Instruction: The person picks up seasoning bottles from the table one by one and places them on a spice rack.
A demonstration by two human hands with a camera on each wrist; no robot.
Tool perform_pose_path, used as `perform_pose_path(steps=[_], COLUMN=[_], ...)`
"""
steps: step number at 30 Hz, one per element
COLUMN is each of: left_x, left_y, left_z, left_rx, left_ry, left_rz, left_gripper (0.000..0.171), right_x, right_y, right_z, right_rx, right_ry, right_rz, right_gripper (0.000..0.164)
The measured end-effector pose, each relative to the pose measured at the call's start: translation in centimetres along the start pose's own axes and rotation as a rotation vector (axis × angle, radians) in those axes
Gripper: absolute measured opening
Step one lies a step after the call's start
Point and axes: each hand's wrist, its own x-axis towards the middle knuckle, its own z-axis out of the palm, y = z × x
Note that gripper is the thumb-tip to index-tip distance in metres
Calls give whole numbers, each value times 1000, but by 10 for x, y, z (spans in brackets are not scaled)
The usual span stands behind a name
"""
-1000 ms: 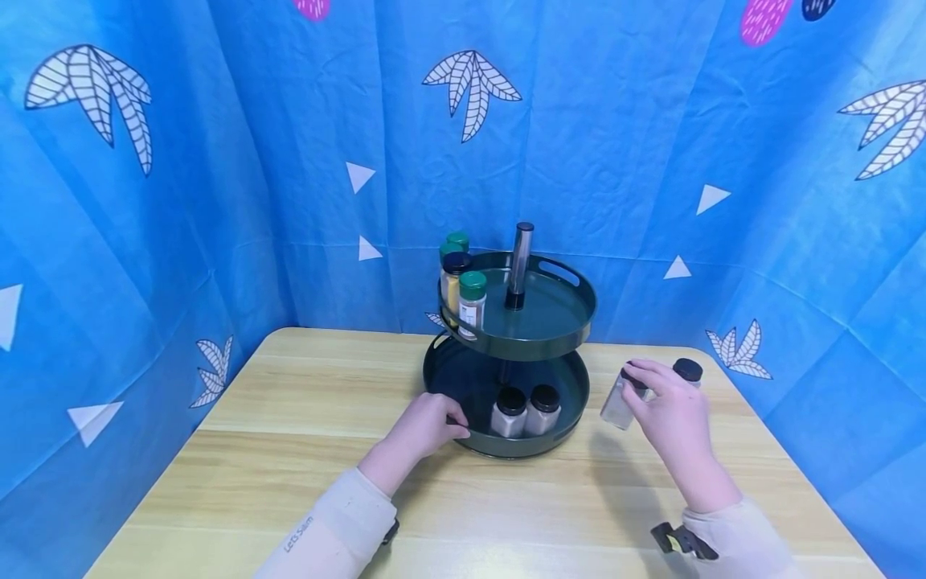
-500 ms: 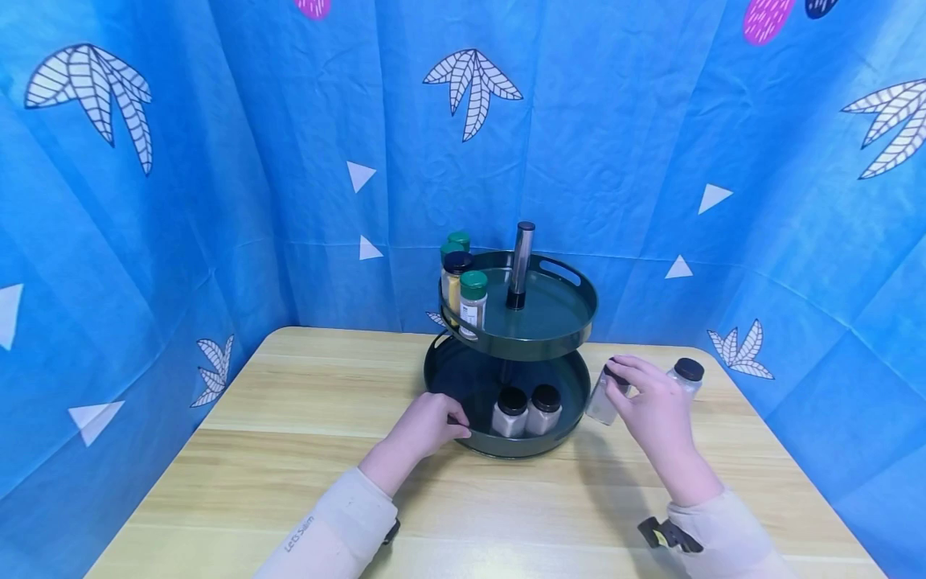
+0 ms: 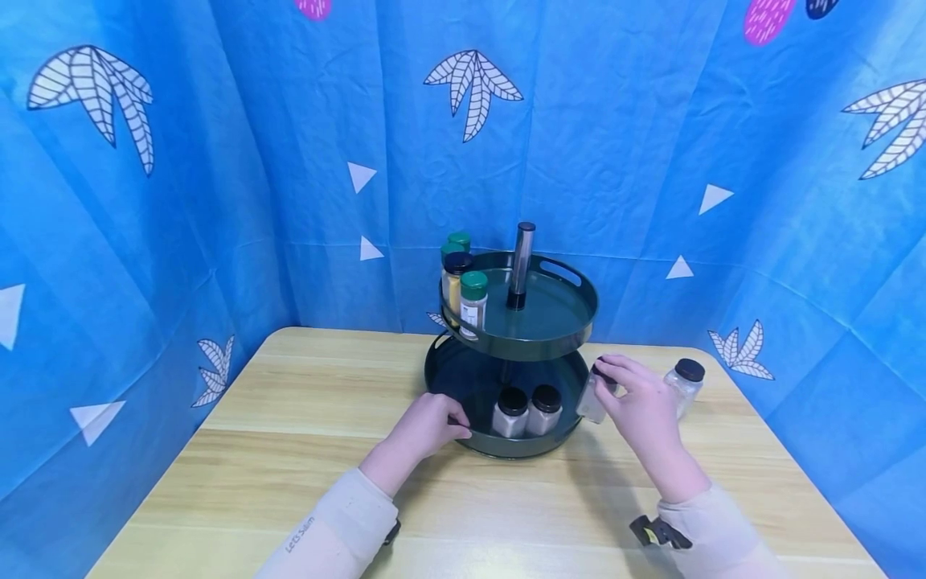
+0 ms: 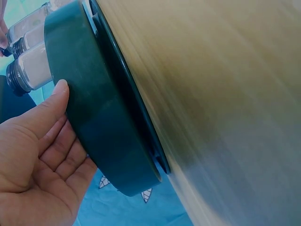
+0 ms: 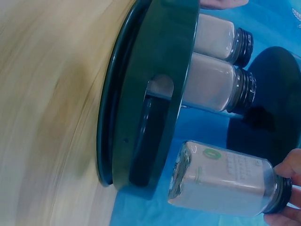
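A dark green two-tier round rack stands on the table. My left hand [image 3: 430, 422] pinches the rim of its lower tray [image 3: 506, 447], thumb against the wall in the left wrist view. My right hand [image 3: 640, 406] grips a spice jar [image 3: 592, 400] by its black lid. This clear jar [image 5: 223, 181] hangs tilted at the lower tray's right edge, its pale contents visible. Two black-lidded jars, a left one [image 3: 510, 420] and a right one [image 3: 544, 414], stand side by side at the front inside the lower tray.
On the upper tray [image 3: 535, 347], green-lidded jars [image 3: 473, 304] and one black-lidded yellow jar [image 3: 455, 281] stand at the left, beside the central post [image 3: 521, 261]. Another black-lidded jar [image 3: 684, 386] is right of my right hand on the wooden table [image 3: 311, 386]. Blue curtains surround it.
My right hand has carried the jar leftward from above the table to the lower tray's right edge. More of the jar at the far right shows. My left hand stays at the rim.
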Motion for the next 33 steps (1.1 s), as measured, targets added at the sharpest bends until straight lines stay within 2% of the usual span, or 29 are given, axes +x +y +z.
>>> perform_pose_path(steps=[8, 17, 33], left_x=[0, -1, 0], left_y=[0, -1, 0], left_z=[0, 0, 1], left_rx=[7, 10, 2], left_ry=[7, 12, -1], left_rz=[14, 14, -6], left_gripper=[9, 10, 9], right_x=[-1, -1, 0], right_y=[-3, -6, -11], right_z=[5, 14, 25], right_rx=[6, 23, 55], right_ry=[-7, 37, 42], right_rz=[-1, -44, -27], right_gripper=[26, 26, 26])
